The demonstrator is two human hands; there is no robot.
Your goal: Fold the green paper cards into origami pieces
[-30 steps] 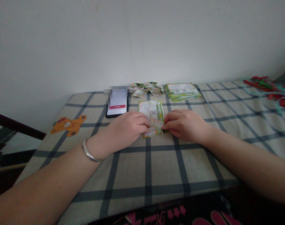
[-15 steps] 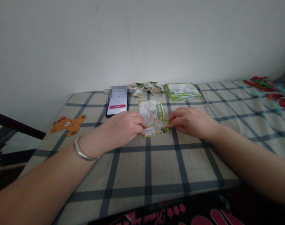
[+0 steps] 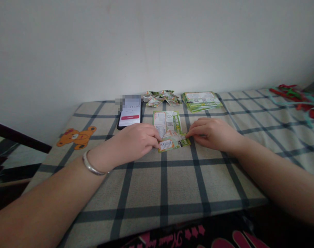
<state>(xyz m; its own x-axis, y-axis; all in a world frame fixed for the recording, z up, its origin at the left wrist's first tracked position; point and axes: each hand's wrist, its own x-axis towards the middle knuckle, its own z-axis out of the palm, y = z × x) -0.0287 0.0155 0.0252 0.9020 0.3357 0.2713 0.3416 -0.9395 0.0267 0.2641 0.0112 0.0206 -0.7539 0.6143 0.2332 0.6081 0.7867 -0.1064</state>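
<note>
A green and white printed leaflet (image 3: 169,131) lies on the checked cloth, its near end folded over into a strip. My left hand (image 3: 134,141), with a silver bangle on the wrist, is closed and pinches the strip's left end. My right hand (image 3: 212,134) has its fingers pressed together on the strip's right end. Both hands rest on the cloth.
A phone (image 3: 130,115) with a lit screen lies left of the leaflet. Behind it are several folded paper pieces (image 3: 162,97) and a stack of flat leaflets (image 3: 202,101). Coloured cords (image 3: 298,98) lie at the far right. A bear print (image 3: 76,136) marks the checked tablecloth (image 3: 162,186).
My right hand has slid to the right along the folded edge, uncovering more of the folded strip. The left hand has stayed on the left end.
</note>
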